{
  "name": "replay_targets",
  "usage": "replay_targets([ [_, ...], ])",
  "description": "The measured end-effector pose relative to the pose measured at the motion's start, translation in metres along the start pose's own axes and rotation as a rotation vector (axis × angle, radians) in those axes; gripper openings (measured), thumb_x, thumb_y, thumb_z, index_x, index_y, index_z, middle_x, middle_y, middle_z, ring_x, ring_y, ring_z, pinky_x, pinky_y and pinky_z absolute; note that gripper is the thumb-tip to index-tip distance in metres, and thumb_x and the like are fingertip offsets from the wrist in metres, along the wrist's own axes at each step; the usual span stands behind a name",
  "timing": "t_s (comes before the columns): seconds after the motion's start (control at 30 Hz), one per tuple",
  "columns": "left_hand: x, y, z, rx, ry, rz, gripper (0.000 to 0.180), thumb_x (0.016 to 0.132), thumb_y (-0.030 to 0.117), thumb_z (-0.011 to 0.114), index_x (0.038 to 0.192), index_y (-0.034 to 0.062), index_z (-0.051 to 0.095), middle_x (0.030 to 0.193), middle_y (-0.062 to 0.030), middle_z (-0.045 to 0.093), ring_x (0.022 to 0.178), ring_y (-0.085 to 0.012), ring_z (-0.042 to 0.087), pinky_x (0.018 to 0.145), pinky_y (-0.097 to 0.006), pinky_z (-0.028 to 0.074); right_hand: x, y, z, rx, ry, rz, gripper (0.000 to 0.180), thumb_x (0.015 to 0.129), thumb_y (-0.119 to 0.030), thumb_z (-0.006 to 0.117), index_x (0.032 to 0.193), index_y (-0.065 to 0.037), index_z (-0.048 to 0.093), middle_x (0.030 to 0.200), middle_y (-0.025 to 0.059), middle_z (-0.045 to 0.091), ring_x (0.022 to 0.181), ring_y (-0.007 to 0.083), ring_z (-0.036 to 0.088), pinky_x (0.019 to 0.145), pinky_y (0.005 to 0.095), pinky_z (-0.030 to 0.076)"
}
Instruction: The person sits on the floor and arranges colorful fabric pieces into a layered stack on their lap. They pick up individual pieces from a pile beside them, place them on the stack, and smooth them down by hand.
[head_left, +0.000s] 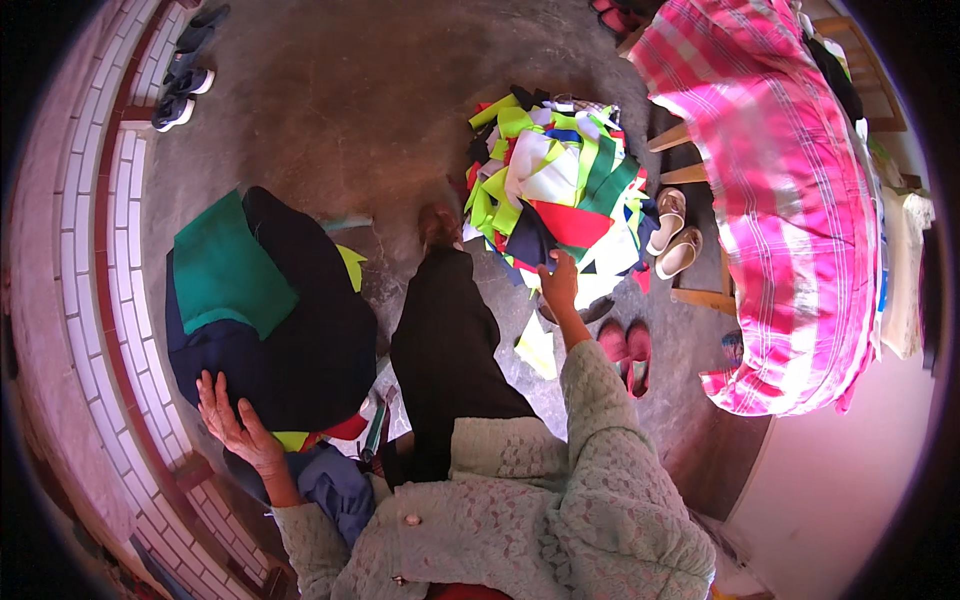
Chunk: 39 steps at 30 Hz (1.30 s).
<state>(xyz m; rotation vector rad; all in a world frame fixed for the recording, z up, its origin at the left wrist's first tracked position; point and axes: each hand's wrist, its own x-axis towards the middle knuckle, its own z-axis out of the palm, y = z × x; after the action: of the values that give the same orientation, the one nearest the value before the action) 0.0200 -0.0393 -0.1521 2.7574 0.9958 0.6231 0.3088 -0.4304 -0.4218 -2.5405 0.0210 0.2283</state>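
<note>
My left hand (238,425) lies with fingers stretched out on the near edge of a pile of dark navy cloth (320,330). A green piece of cloth (232,265) rests on top of that pile. To the right, my right hand (560,280) reaches the near side of a heap of fabric scraps (565,165) in yellow-green, white, red, green and blue. Its fingers are closed at the edge of a dark navy fabric scrap (529,238). A red scrap (575,224) lies beside that one. The fingertips are partly hidden.
A pink checked cloth (780,200) covers furniture with wooden legs at the right. Beige shoes (678,250) and red shoes (638,358) stand by the heap. A pale yellow scrap (538,347) lies on the floor. Dark shoes (185,95) line the brick-patterned wall (85,330) at left.
</note>
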Motion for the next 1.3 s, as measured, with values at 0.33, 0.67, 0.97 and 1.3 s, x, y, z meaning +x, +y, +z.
replay_targets([
  [0.33,-0.003,-0.004,0.001,-0.025,-0.020,-0.043,0.047,0.093,0.032,0.039,0.123,-0.0008,0.055,0.137,-0.0164,0.047,0.132,-0.0325,0.035,0.110,-0.047,0.019,0.063,-0.043,-0.003,-0.621,-0.088,0.075,0.065,0.068,-0.034,0.078,0.120,-0.011,0.045,0.117,0.0090,0.049,0.111,0.0295,0.048,0.088,0.0504,0.039],
  [0.67,0.001,-0.001,0.002,-0.018,-0.030,-0.039,0.048,0.094,0.033,0.037,0.125,-0.0007,0.054,0.137,-0.0155,0.047,0.132,-0.0324,0.036,0.110,-0.047,0.018,0.094,-0.005,-0.022,-0.373,-0.013,-0.052,0.022,0.077,-0.023,0.064,0.091,-0.007,0.056,0.085,0.0127,0.060,0.086,0.0328,0.061,0.072,0.0458,0.045],
  [0.97,-0.003,-0.008,0.000,0.023,0.004,0.013,0.042,0.092,0.025,0.040,0.126,0.0047,0.054,0.138,-0.0116,0.047,0.133,-0.0287,0.036,0.111,-0.045,0.019,0.100,0.012,-0.101,0.504,0.195,0.029,0.021,0.087,-0.020,0.061,0.091,0.000,0.057,0.074,0.0037,0.054,0.069,0.0124,0.046,0.063,0.0292,0.039],
  [1.3,-0.004,-0.011,0.002,0.028,0.070,0.038,0.039,0.089,0.021,0.045,0.123,0.0069,0.058,0.137,-0.0084,0.048,0.132,-0.0253,0.038,0.111,-0.043,0.020,0.093,-0.023,-0.147,0.193,0.292,-0.046,0.026,0.088,-0.027,0.061,0.080,-0.002,0.060,0.065,0.0066,0.054,0.064,0.0131,0.051,0.060,0.0304,0.040],
])
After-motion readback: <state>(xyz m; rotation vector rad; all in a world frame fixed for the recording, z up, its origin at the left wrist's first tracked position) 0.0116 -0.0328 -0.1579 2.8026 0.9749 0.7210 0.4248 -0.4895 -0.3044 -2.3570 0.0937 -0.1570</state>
